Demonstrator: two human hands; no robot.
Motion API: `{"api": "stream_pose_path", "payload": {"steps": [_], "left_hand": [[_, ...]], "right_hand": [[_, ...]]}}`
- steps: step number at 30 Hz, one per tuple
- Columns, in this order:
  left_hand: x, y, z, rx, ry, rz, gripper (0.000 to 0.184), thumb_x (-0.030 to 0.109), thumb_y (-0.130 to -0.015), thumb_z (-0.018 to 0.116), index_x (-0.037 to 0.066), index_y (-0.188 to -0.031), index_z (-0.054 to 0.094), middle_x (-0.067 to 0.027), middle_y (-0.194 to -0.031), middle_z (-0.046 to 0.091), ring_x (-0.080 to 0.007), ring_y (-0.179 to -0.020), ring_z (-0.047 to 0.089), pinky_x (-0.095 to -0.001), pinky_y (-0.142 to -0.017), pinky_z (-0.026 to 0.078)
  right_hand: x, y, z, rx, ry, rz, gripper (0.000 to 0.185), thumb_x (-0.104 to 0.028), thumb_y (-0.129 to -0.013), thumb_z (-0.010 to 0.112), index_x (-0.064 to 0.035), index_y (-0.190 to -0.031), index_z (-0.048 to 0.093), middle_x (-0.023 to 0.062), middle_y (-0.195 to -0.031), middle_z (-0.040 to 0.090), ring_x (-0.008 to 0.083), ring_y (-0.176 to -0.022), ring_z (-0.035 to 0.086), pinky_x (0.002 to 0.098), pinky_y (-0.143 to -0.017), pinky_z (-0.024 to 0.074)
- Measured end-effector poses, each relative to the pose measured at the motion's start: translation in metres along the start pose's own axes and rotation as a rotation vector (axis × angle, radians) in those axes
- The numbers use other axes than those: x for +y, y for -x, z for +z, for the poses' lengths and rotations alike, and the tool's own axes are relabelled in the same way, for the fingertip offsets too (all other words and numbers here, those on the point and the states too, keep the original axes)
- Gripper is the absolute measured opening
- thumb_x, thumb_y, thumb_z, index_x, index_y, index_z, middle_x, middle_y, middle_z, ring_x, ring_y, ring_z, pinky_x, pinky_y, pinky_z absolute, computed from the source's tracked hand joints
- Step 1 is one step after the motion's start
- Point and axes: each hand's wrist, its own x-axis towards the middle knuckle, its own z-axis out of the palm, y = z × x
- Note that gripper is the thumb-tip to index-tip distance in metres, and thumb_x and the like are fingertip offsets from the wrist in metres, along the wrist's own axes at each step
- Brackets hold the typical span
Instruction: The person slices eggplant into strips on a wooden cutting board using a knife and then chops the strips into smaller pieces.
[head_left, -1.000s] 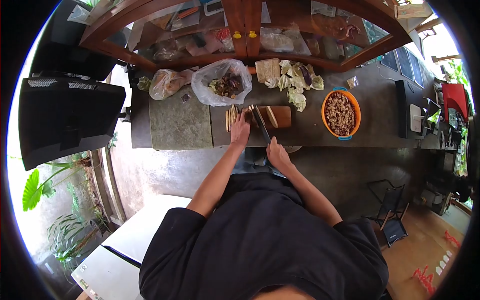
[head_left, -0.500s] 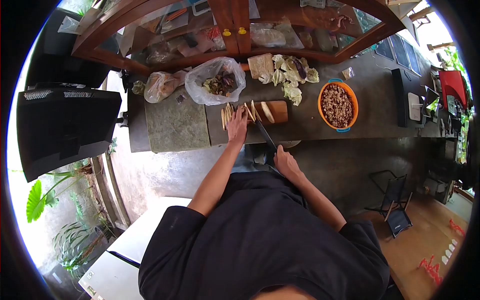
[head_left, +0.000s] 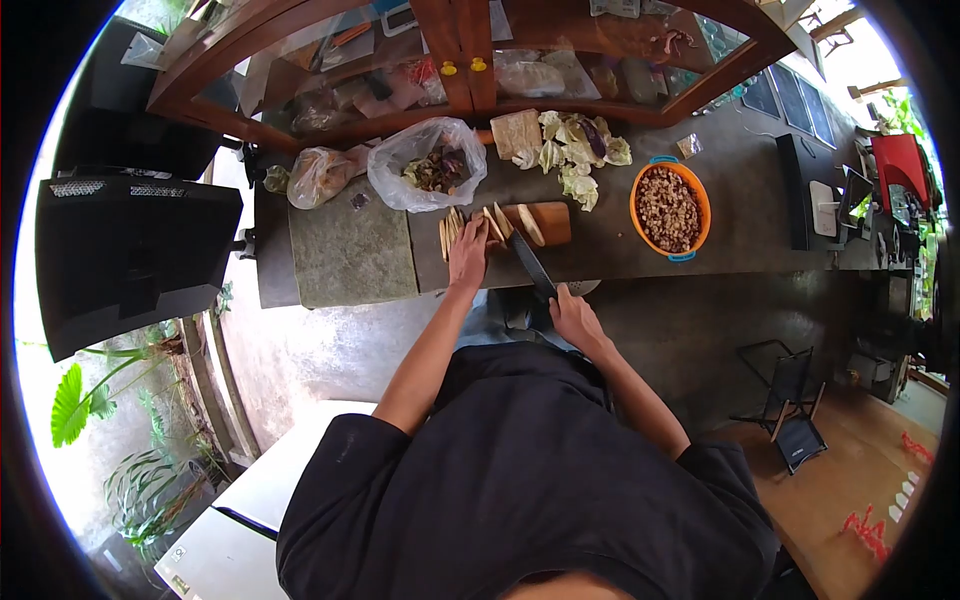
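Slices lie on and about the board, twelve o'clock from the torso. Right hand: fingers clamped on the knife. Left hand: fingers over slices; whether together, cannot tell. Good practice: fingertips curled clear of the edge, thickness even. Label on white unit, between eight and nine o'clock: illegible. Mark on chair, three o'clock: illegible.

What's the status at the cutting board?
Right hand gripping knife, tip at wooden cutting board. Left hand on pale slices. Nothing visibly blocking the knife.
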Motion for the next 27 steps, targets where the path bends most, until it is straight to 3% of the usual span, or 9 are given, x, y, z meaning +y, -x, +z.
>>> {"api": "stream_pose_path", "payload": {"steps": [6,8,11,14,27], "left_hand": [[-0.001,0.005,0.000,0.110,0.139,0.008,0.034,0.010,-0.086,0.064,-0.001,-0.118,0.061,-0.0166,-0.121,0.060,-0.0358,-0.111,0.057,-0.0422,-0.094,0.046],[0.006,0.006,-0.003,0.142,0.220,-0.114,0.029,0.012,-0.087,0.065,-0.001,-0.113,0.063,-0.0197,-0.110,0.065,-0.0380,-0.103,0.061,-0.0428,-0.089,0.048],[0.001,0.008,-0.001,0.128,0.334,-0.242,0.030,0.010,-0.086,0.064,0.000,-0.114,0.062,-0.0194,-0.109,0.065,-0.0387,-0.100,0.062,-0.0441,-0.087,0.049],[0.002,0.010,-0.010,0.121,0.348,-0.240,0.031,0.010,-0.084,0.066,0.001,-0.114,0.062,-0.0196,-0.101,0.067,-0.0393,-0.094,0.064,-0.0456,-0.082,0.051],[0.000,0.008,-0.013,0.120,0.347,-0.411,0.034,0.012,-0.082,0.067,0.001,-0.114,0.062,-0.0194,-0.100,0.069,-0.0373,-0.093,0.066,-0.0449,-0.082,0.052]], "right_hand": [[-0.011,-0.020,0.010,0.018,-0.004,-0.059,0.020,-0.021,-0.097,0.049,-0.0019,-0.098,0.041,0.0295,-0.076,0.062,0.0517,-0.075,0.060,0.0610,-0.067,0.0465],[-0.014,-0.025,0.012,-0.011,0.020,-0.087,0.020,-0.021,-0.097,0.049,-0.0019,-0.098,0.041,0.0301,-0.076,0.062,0.0522,-0.075,0.060,0.0615,-0.068,0.0457],[-0.024,-0.028,0.009,-0.030,-0.028,-0.072,0.020,-0.020,-0.097,0.049,-0.0022,-0.098,0.042,0.0304,-0.077,0.062,0.0529,-0.077,0.059,0.0621,-0.069,0.0447],[-0.020,-0.028,0.008,-0.034,-0.058,-0.076,0.021,-0.021,-0.096,0.050,-0.0020,-0.098,0.042,0.0310,-0.079,0.062,0.0535,-0.078,0.058,0.0624,-0.070,0.0438],[0.001,-0.019,-0.002,0.077,-0.067,-0.021,0.022,-0.020,-0.095,0.053,-0.0014,-0.097,0.041,0.0311,-0.079,0.061,0.0527,-0.081,0.058,0.0610,-0.070,0.0437]]}}
